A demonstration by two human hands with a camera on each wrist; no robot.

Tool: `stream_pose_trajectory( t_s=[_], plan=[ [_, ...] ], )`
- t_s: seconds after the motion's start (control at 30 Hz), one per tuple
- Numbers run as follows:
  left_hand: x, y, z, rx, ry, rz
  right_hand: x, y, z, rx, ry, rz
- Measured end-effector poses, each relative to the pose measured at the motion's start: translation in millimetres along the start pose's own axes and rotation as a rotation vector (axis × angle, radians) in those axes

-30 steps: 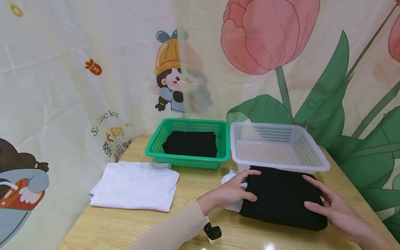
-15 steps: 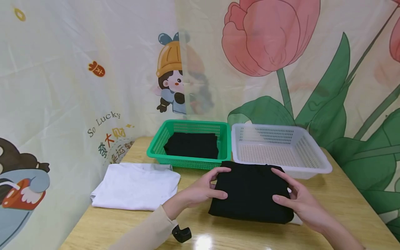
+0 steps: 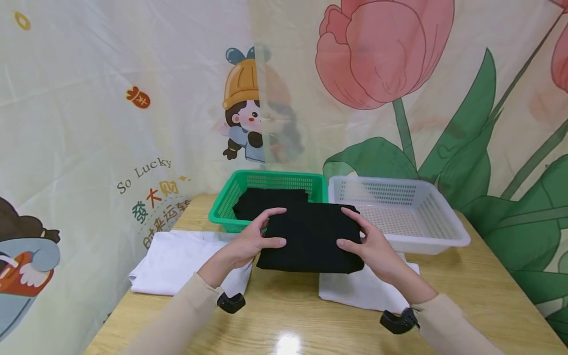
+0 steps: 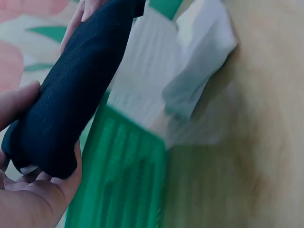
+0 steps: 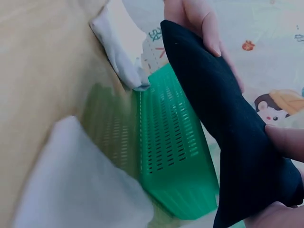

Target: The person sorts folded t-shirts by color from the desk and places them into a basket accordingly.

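Both hands hold a folded black garment (image 3: 310, 241) in the air above the table. My left hand (image 3: 248, 242) grips its left edge with the thumb on top, and my right hand (image 3: 374, 249) grips the right edge the same way. Just behind it stands a green basket (image 3: 218, 209), partly covered by the held garment. Inside that basket lies another folded black cloth (image 3: 266, 199). In the left wrist view the garment (image 4: 71, 95) shows edge-on as a thick fold, and fingers reach underneath it.
A white basket (image 3: 452, 231) stands right of the green one, with no contents visible. A folded white shirt (image 3: 177, 266) lies on the table (image 3: 288, 315) at left. Another folded white cloth (image 3: 359, 291) lies below my right hand. A printed curtain (image 3: 288, 98) hangs behind.
Both hands have carried the black garment left and upward, from in front of the white basket to in front of the green one. The white cloth beneath it has come into view.
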State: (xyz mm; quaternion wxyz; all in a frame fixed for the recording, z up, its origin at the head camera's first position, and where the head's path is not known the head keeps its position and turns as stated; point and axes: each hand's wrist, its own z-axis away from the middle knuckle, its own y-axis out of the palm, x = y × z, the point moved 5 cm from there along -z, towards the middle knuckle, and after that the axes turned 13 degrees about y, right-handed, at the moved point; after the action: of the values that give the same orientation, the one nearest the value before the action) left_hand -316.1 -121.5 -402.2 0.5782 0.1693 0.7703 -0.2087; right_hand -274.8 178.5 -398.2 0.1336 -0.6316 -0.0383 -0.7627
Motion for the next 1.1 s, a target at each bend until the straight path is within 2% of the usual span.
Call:
stream_pose_trajectory(
  t_s=[0.2, 0.37, 0.47, 0.63, 0.87, 0.97, 1.1],
  plan=[
    [-2.9, -38.8, -18.4, -0.048, -0.009, 0.037, 14.7, 17.2, -48.6, -0.029, -0.034, 0.027],
    [-4.1, -69.9, -39.4, -0.093, -0.021, -0.030, 24.4, 28.4, -79.9, -0.084, -0.063, 0.065],
    [-3.3, -91.5, -52.4, -0.124, -0.001, -0.068, 33.7, 35.1, -97.0, -0.107, -0.079, 0.105],
    [-1.6, -123.0, -64.0, -0.150, 0.006, -0.127, 43.3, 47.7, -127.1, -0.101, -0.095, 0.120],
    [18.7, -148.5, -72.6, -0.136, -0.047, -0.193, 33.0, 70.1, -159.5, -0.047, -0.073, 0.097],
    [30.5, -158.0, -72.6, -0.141, -0.071, -0.210, 31.8, 75.2, -168.1, -0.060, -0.052, 0.103],
    [42.8, -167.8, -75.2, -0.166, -0.070, -0.223, 35.4, 76.0, -177.8, -0.097, -0.048, 0.123]
  ],
)
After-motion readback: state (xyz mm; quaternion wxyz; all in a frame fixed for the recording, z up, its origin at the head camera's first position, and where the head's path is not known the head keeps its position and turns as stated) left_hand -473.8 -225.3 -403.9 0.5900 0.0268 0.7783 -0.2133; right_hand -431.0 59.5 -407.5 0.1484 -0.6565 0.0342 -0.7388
